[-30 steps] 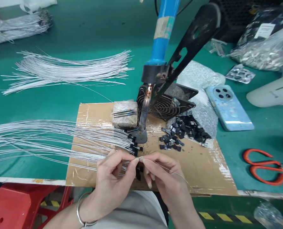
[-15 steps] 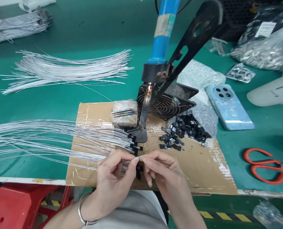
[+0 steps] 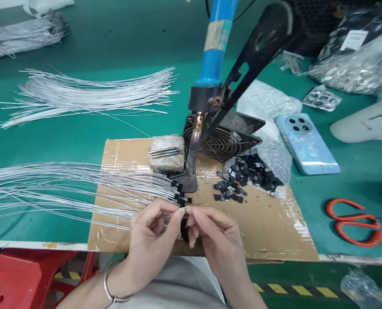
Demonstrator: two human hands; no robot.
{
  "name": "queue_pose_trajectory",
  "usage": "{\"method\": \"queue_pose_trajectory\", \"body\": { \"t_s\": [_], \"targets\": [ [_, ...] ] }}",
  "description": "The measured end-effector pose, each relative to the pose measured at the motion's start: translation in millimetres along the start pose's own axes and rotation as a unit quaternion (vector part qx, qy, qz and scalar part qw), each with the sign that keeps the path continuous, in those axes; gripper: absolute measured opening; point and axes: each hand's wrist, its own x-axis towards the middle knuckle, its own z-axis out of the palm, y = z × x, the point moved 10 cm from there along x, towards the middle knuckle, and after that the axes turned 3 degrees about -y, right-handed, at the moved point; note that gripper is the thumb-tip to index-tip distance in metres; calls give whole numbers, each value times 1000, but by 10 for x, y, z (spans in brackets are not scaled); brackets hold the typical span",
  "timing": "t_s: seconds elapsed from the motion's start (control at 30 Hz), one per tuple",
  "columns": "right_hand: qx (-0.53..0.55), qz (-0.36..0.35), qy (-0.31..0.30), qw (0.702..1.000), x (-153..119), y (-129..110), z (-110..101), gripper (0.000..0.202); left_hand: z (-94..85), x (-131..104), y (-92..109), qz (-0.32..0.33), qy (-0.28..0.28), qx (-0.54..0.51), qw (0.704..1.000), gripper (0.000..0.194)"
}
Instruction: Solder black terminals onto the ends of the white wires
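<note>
My left hand (image 3: 154,240) and my right hand (image 3: 215,227) meet fingertip to fingertip over the cardboard (image 3: 265,231). Each pinches a thin white wire (image 3: 231,236), whose free part trails past my right hand's fingers; the spot between the fingertips is too small to make out. Beside and behind my left hand lie many white wires (image 3: 120,180) with black pieces (image 3: 180,198) at their right ends. A blue-handled soldering iron (image 3: 215,51) stands in a black holder (image 3: 249,60), its tip pointing down above the cardboard.
Black small parts (image 3: 255,171) lie on bubble wrap (image 3: 265,103). Nearby are a fan (image 3: 219,141), a block with metal rods (image 3: 167,161), a phone (image 3: 308,143), orange-handled scissors (image 3: 355,221) and a white cylinder (image 3: 365,122). Another wire bundle (image 3: 91,92) lies behind; a red stool (image 3: 23,279) stands below.
My right hand has shifted slightly left and its lower fingers have curled in closer. The whole view has moved a little. Both hands still pinch at the same place.
</note>
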Motion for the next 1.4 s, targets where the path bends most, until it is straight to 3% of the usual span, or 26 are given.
{"method": "queue_pose_trajectory", "body": {
  "t_s": [0.07,0.13,0.2,0.3,0.37,0.77,0.97,1.1,1.2,1.27,1.4],
  "targets": [
    [-98,-53,-1,994,3,-159,-122,29,-16,18,-41,-16,0,-13,1000,19],
    [-246,-137,70,957,-13,-435,-364,27,-43,30,-82,-26,7,-32,999,15],
    [-431,-200,145,868,-38,-695,-522,16,-57,36,-106,-25,12,-48,998,13],
    [-611,-284,130,728,-22,-857,-420,18,-60,36,-104,-13,16,-65,998,12],
    [-656,-307,110,681,-9,-848,-351,17,-67,31,-95,-7,21,-72,997,10],
    [-707,-310,88,629,-114,-830,-268,8,-111,29,-7,18,39,-43,998,8],
    [-717,-313,55,621,-143,-835,-203,8,-119,27,25,18,38,-32,999,6],
    [-719,-323,86,609,-163,-876,-220,8,-129,47,86,28,32,-22,999,8],
    [-706,-302,115,630,-138,-880,-293,11,-135,56,106,31,30,-6,999,10],
    [-668,-273,138,678,-120,-886,-368,13,-141,56,107,34,33,-1,999,10],
    [-437,-158,156,871,-62,-748,-528,12,-153,53,93,37,43,0,998,9]
  ]
}}
